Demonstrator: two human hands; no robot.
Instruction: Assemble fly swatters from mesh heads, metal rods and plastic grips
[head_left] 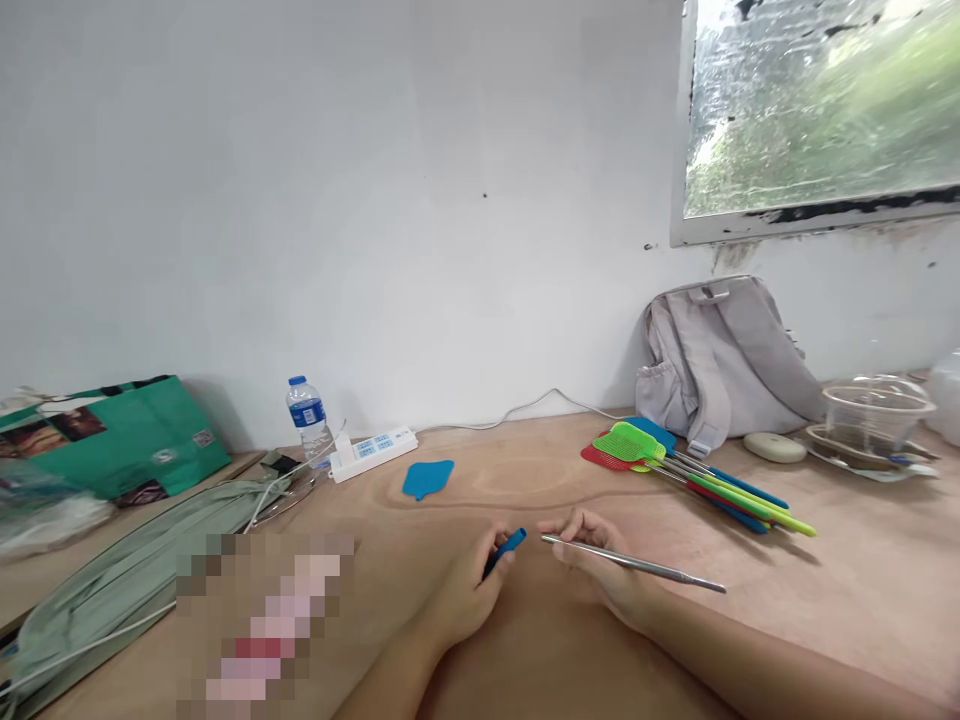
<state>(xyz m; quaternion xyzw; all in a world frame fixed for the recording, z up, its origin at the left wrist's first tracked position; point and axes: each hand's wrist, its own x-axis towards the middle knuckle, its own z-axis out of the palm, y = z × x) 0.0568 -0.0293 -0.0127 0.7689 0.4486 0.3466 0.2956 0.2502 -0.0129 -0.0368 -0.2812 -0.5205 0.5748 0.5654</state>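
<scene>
In my left hand (pixel 476 585) is a blue plastic handle (pixel 511 546), its hollow-looking end pointing up toward the right. My right hand (pixel 600 565) pinches a thin silver metal rod (pixel 660 570) near its left end; the rod slants down to the right past the wrist. The two ends face each other with a small gap between them. Beyond the left hand, a blue fly swatter head (pixel 428 479) lies flat on the table. Several fly swatters (pixel 720 485) with green, red and blue heads and colored handles lie in a pile beyond the right hand.
A grey backpack (pixel 724 360) leans on the wall, with a round beige case (pixel 775 447) and clear plastic bowl (pixel 877 415) beside it. Left are a power strip (pixel 373 454), water bottle (pixel 307 415), green bag (pixel 142 440) and grey-green cloth item (pixel 150 560). A blurred-out patch covers the lower left.
</scene>
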